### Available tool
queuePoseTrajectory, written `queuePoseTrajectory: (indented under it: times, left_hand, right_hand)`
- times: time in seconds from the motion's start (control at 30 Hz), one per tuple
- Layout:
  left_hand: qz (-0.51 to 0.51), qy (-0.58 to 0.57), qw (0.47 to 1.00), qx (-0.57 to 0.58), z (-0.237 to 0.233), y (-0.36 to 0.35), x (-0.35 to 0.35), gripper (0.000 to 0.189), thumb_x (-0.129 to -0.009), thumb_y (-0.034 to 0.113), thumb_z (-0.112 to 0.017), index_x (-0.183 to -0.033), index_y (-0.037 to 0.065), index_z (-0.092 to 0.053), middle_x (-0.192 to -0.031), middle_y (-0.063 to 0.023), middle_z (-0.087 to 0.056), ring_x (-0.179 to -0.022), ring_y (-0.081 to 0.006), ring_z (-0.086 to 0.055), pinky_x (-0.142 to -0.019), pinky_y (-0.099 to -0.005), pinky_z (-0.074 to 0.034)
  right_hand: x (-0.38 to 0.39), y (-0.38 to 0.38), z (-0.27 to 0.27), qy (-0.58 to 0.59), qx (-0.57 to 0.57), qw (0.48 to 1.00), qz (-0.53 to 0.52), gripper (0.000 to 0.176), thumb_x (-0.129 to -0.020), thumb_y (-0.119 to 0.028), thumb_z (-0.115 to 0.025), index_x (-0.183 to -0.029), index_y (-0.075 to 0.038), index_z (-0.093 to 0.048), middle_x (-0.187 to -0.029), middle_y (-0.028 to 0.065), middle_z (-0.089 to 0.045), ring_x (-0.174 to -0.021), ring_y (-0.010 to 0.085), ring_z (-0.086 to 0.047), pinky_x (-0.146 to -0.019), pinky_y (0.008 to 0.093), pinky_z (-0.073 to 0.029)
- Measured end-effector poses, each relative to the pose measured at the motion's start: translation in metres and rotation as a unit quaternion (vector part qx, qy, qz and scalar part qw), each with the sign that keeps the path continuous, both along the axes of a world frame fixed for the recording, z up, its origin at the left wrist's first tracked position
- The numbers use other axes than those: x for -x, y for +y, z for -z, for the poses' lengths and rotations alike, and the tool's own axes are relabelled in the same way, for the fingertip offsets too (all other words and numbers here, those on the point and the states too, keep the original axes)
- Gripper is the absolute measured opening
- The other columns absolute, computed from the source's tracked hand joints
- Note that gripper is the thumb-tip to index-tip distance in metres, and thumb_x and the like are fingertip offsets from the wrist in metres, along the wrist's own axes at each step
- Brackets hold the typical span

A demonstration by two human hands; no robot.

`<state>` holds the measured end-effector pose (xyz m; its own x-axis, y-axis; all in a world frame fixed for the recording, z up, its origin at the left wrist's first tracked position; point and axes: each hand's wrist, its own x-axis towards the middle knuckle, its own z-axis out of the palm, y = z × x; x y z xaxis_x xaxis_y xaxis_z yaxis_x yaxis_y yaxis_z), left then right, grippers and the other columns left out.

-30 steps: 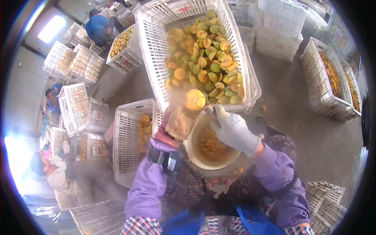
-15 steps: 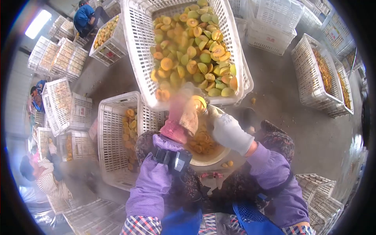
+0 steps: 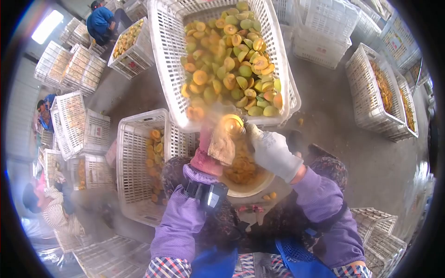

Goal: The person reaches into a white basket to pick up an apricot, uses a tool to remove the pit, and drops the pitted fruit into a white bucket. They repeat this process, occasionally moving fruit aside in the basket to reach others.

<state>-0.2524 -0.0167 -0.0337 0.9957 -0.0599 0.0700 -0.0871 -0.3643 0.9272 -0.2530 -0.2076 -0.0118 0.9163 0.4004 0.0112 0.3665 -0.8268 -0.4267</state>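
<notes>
My left hand (image 3: 211, 147), in a pink glove with a tan patch of cloth, is closed around a cut orange fruit half (image 3: 232, 124) whose face is turned up. My right hand (image 3: 273, 152), in a white glove, is closed at the fruit's right edge; a small metallic thing shows between its fingertips and the fruit, too small to name. Both hands are over a pale round basin (image 3: 260, 186) that contains orange fruit pieces (image 3: 242, 170). Beyond them, a white crate (image 3: 163, 60) holds many green and orange fruit halves (image 3: 229, 65).
Another crate (image 3: 127, 160) with fruit is at the left. Crates (image 3: 371, 104) of orange pieces stand at the right. A person in blue (image 3: 99, 23) sits at the upper left; a person in stripes (image 3: 60, 213) is at the lower left.
The fruit in my left hand has tilted so its cut face shows more, and it has shifted slightly left. My right hand has moved a little downward.
</notes>
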Motion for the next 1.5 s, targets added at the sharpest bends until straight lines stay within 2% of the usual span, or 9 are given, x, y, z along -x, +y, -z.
queuePoseTrajectory:
  times: [0.07, 0.17, 0.37, 0.57, 0.7, 0.83, 1.17, 1.27, 1.5]
  left_hand:
    - [0.091, -0.057, 0.994, -0.034, 0.006, 0.001, -0.004, 0.044, -0.100, 0.029, -0.045, -0.137, 0.007, -0.036, -0.128, -0.0114, -0.052, -0.113, -0.0210, -0.055, -0.095, -0.0330, -0.049]
    - [0.044, 0.073, 0.952, 0.294, 0.027, -0.005, -0.038, 0.044, -0.096, 0.036, -0.054, -0.122, 0.002, -0.047, -0.113, -0.0139, -0.059, -0.101, -0.0233, -0.061, -0.078, -0.0355, -0.057]
    - [-0.033, 0.007, 0.967, 0.253, 0.011, -0.024, -0.053, 0.041, -0.094, 0.043, -0.056, -0.099, 0.003, -0.058, -0.091, -0.0153, -0.064, -0.086, -0.0291, -0.065, -0.062, -0.0415, -0.058]
    - [0.155, 0.003, 0.980, 0.127, -0.032, -0.001, -0.029, 0.031, -0.096, 0.011, -0.045, -0.126, 0.005, -0.051, -0.116, -0.0083, -0.059, -0.087, -0.0240, -0.061, -0.076, -0.0346, -0.052]
    - [0.076, 0.204, 0.863, 0.456, 0.000, 0.025, -0.003, 0.041, -0.093, 0.008, -0.053, -0.133, 0.007, -0.042, -0.129, -0.0073, -0.052, -0.097, -0.0227, -0.058, -0.082, -0.0312, -0.050]
    - [0.157, -0.120, 0.974, -0.107, -0.009, 0.000, -0.005, 0.067, -0.092, -0.002, -0.051, -0.149, 0.009, -0.017, -0.137, -0.0105, -0.041, -0.121, -0.0221, -0.049, -0.101, -0.0358, -0.045]
    - [0.131, 0.211, 0.874, 0.418, -0.041, -0.006, -0.034, 0.022, -0.095, 0.019, -0.053, -0.111, 0.004, -0.046, -0.097, -0.0112, -0.057, -0.086, -0.0213, -0.059, -0.073, -0.0331, -0.050]
    - [0.060, 0.213, 0.863, 0.454, -0.046, -0.027, -0.037, 0.023, -0.096, 0.026, -0.053, -0.098, 0.003, -0.056, -0.083, -0.0113, -0.062, -0.075, -0.0208, -0.062, -0.064, -0.0321, -0.052]
    - [0.103, 0.234, 0.794, 0.551, -0.050, -0.024, -0.032, 0.033, -0.095, 0.033, -0.055, -0.089, 0.001, -0.057, -0.078, -0.0158, -0.062, -0.072, -0.0269, -0.063, -0.062, -0.0358, -0.052]
  right_hand:
    - [0.004, 0.000, 0.005, -0.012, 0.003, 1.000, 0.002, 0.052, -0.080, -0.010, -0.058, -0.129, 0.003, -0.045, -0.082, 0.0154, -0.065, -0.079, 0.0308, -0.066, -0.071, 0.0395, -0.052]
    - [0.006, 0.004, 0.027, -0.022, -0.124, 0.992, 0.001, 0.051, -0.080, -0.009, -0.058, -0.127, 0.005, -0.047, -0.089, 0.0181, -0.064, -0.086, 0.0326, -0.064, -0.077, 0.0397, -0.051]
    - [-0.006, 0.009, 0.001, 0.173, -0.309, 0.935, 0.014, 0.033, -0.081, -0.015, -0.056, -0.110, 0.001, -0.057, -0.097, 0.0238, -0.063, -0.097, 0.0386, -0.061, -0.080, 0.0421, -0.050]
    - [-0.007, -0.015, -0.014, 0.082, -0.157, 0.984, -0.014, 0.031, -0.082, -0.018, -0.060, -0.106, 0.000, -0.053, -0.096, 0.0214, -0.064, -0.090, 0.0377, -0.062, -0.076, 0.0435, -0.050]
    - [-0.007, -0.012, -0.016, 0.106, -0.044, 0.993, -0.003, 0.031, -0.084, -0.019, -0.060, -0.109, -0.001, -0.053, -0.094, 0.0202, -0.064, -0.089, 0.0361, -0.063, -0.077, 0.0435, -0.050]
    - [-0.004, 0.005, 0.038, -0.030, -0.203, 0.978, -0.023, 0.030, -0.084, -0.017, -0.060, -0.109, -0.002, -0.055, -0.093, 0.0193, -0.065, -0.090, 0.0361, -0.063, -0.077, 0.0436, -0.050]
    - [0.002, -0.001, -0.003, 0.012, -0.223, 0.974, -0.031, 0.027, -0.082, -0.016, -0.061, -0.102, 0.000, -0.055, -0.086, 0.0200, -0.061, -0.085, 0.0395, -0.060, -0.077, 0.0437, -0.049]
    - [0.007, 0.006, -0.024, 0.253, -0.269, 0.929, 0.019, 0.024, -0.082, -0.014, -0.059, -0.100, 0.002, -0.056, -0.086, 0.0192, -0.062, -0.082, 0.0366, -0.060, -0.077, 0.0422, -0.048]
    - [0.004, 0.001, -0.047, 0.436, -0.326, 0.839, 0.013, 0.017, -0.091, -0.017, -0.055, -0.087, -0.001, -0.056, -0.072, 0.0020, -0.058, -0.062, 0.0090, -0.057, -0.057, 0.0260, -0.047]
